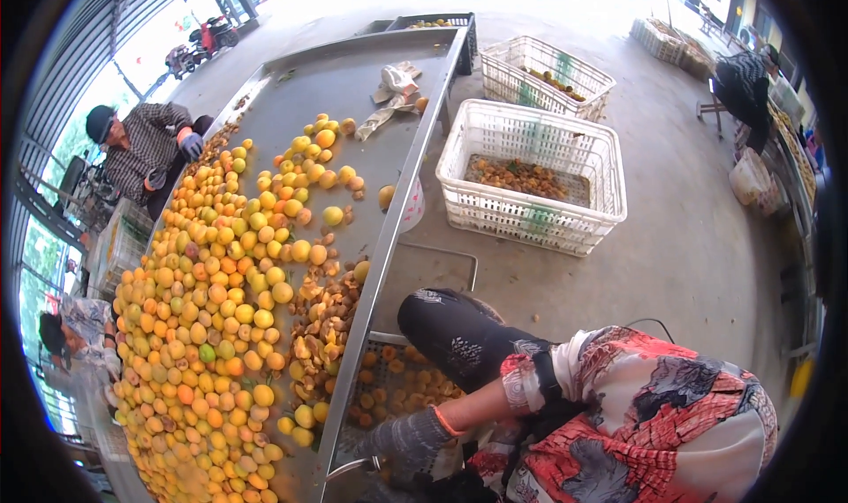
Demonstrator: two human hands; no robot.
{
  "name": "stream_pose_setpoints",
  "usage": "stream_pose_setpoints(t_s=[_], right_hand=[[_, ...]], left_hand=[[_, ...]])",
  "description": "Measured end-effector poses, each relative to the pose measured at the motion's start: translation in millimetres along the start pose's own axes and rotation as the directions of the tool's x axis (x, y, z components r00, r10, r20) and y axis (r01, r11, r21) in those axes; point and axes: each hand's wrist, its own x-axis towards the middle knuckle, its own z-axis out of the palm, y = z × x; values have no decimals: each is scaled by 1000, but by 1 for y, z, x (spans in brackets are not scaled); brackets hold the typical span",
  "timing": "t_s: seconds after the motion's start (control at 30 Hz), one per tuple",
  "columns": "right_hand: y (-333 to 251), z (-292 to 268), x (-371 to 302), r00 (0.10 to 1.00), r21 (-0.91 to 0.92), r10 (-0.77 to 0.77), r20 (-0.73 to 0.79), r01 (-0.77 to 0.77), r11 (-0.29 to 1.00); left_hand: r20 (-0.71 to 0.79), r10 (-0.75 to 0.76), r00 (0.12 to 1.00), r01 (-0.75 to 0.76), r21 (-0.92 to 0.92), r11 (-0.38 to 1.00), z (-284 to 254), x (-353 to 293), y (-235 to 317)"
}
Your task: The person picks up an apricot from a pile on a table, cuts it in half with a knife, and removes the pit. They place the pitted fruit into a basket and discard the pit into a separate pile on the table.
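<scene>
My right hand (pixel 405 442), in a dark grey knit glove with an orange cuff, is low beside the near edge of the metal sorting table (pixel 375 136). Its fingers look closed around a thin, curved metal tool (pixel 355 466); what kind it is does not show. A dark, blurred shape at the lower edge may be my left glove (pixel 387 491), its fingers hidden. Yellow-orange apricots (pixel 199 326) lie heaped on the table, with brownish split pieces (pixel 322 326) along the near side. Below the table edge, a crate (pixel 375 388) holds more orange fruit.
Two white plastic crates (pixel 530 204) with fruit pieces stand on the floor to the right. Cloth gloves (pixel 395 88) lie on the table. Two co-workers (pixel 146 154) sit along its far side; another person (pixel 745 88) bends at the far right. My knee (pixel 442 326) is close to the table.
</scene>
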Motion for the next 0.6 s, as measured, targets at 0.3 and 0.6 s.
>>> stream_pose_setpoints(t_s=[0.3,0.6], right_hand=[[0,-18,-36,998,7,48,-41,-48,999],[-14,-23,-56,994,5,-1,-108,1,1000]], left_hand=[[91,-31,995,35,-37,999,31,-19,5],[123,-47,991,59,-95,994,40,-36,9]])
